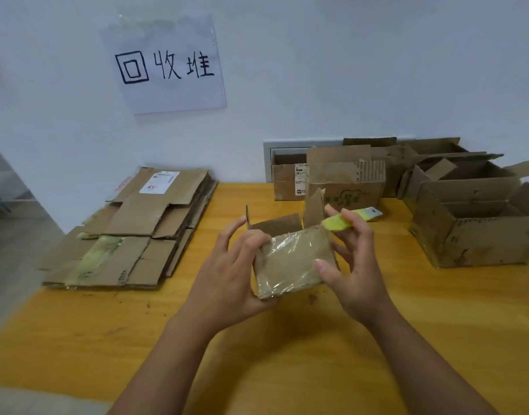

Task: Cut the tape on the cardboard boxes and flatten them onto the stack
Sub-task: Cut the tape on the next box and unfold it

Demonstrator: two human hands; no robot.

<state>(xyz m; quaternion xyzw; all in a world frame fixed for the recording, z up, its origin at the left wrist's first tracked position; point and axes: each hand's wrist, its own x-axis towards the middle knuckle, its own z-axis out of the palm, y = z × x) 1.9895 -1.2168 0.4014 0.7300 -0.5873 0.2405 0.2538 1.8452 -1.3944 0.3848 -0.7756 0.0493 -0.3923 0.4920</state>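
Hands are positioning a small taped box [290,262] right of the flattened stack [131,232]: left hand [230,283] fingers curling round it, right hand [351,265] pinching a yellow cutter [347,221]. Next, probably slitting the tape.

A small cardboard box [290,260], its near face covered in clear tape, is tilted above the table with flaps open. A flattened stack [131,232] lies left; unflattened boxes [467,211] stand right.

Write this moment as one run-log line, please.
left hand: holds small box | right hand: holds yellow cutter | tape: uncut
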